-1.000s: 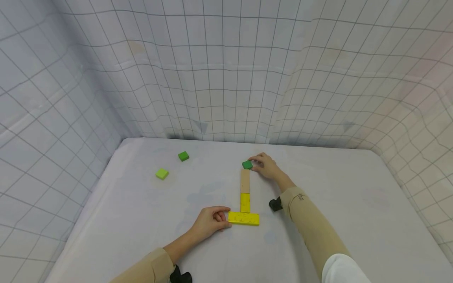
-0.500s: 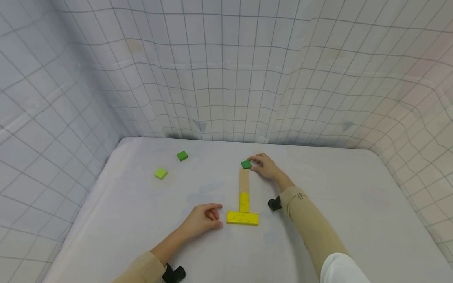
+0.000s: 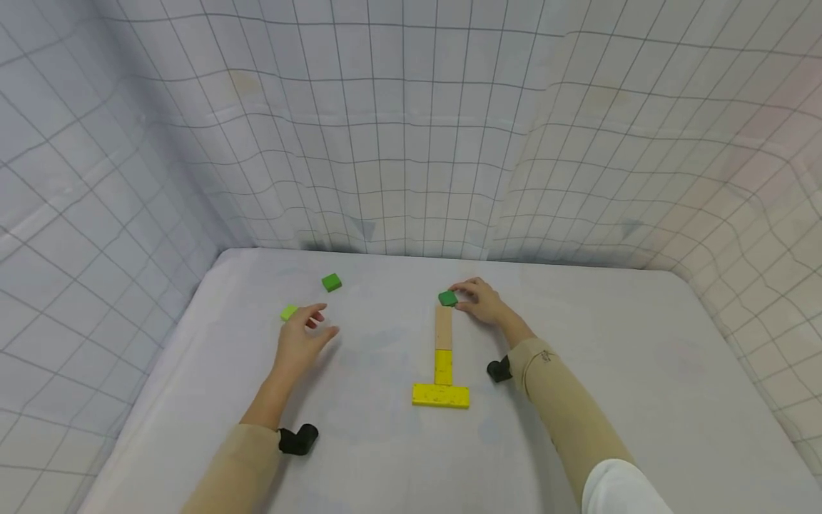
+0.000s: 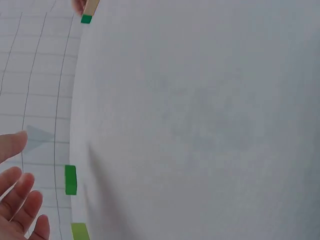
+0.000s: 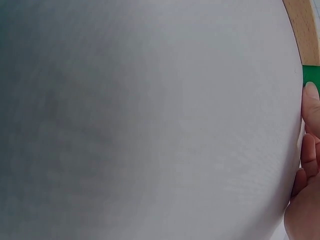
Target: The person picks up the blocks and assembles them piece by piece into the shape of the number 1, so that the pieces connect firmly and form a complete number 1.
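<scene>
In the head view my right hand (image 3: 483, 303) pinches a dark green block (image 3: 447, 298) between thumb and fingers. That block lies at the far end of a plain wooden block (image 3: 444, 328); in the right wrist view the green block (image 5: 311, 73) meets the wooden one (image 5: 304, 31). A short yellow block (image 3: 443, 367) and a crosswise yellow block (image 3: 440, 395) continue the line towards me. My left hand (image 3: 300, 347) holds nothing, its thumb and fingers spread apart. It hovers beside a lime green block (image 3: 288, 313), partly hiding it. Just beyond lies a mid-green block (image 3: 331, 283).
A white cloth covers the table (image 3: 578, 343). Behind and at both sides hangs a white sheet with a dark grid (image 3: 411, 143). A black wrist camera sits on the left wrist (image 3: 298, 439), another on the right wrist (image 3: 499, 370).
My left hand has let go of the crosswise yellow block and moved left and away from me to the lime green block. The right hand stays on the dark green block.
</scene>
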The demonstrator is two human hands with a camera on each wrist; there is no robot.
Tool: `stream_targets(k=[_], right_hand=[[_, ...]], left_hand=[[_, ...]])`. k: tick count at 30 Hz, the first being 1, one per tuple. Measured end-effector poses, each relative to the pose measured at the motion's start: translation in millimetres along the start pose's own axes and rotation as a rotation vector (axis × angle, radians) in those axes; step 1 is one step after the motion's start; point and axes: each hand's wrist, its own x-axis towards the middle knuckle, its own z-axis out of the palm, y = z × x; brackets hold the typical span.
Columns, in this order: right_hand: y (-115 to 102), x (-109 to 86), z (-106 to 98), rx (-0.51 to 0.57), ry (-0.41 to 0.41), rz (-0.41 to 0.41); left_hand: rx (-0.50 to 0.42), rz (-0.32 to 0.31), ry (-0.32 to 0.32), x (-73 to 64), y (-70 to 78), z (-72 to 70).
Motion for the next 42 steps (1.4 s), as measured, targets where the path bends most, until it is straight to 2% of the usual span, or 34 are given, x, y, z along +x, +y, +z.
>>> stream_targets(k=[5,10,16,23,26,33,42], right_hand=[[0.5,1.1,2.1,0.018,0.002,-0.015],[0.8,2.5,3.8,-0.002,0.004,-0.023],[1.2,2.6,3.3,-0.013,0.007,-0.018],[0.7,3.1,1.6,-0.009,0.007,0.001],[0.7,2.7,1.1,-0.008,0.005,0.004],[1.8,1.8,1.4,0.002,0.003,0.004],[2.7,1.6,1.7,0.002,0.011,-0.002]], left_hand=[[-0.006,-0.032,0.133,10.0,-13.8,-10.2],[-0.010,-0.056,0.261,16.5,-27.7,-12.4],[-0.058,-0.099,0.365,20.4,-40.6,-12.4],[-0.099,-0.188,0.412,15.7,-54.4,-12.6],[-0.100,-0.191,0.422,13.0,-58.0,-12.2],[-0.053,-0.202,0.401,10.8,-60.5,-10.9],[-0.010,-0.221,0.394,13.0,-61.8,-8.9]])
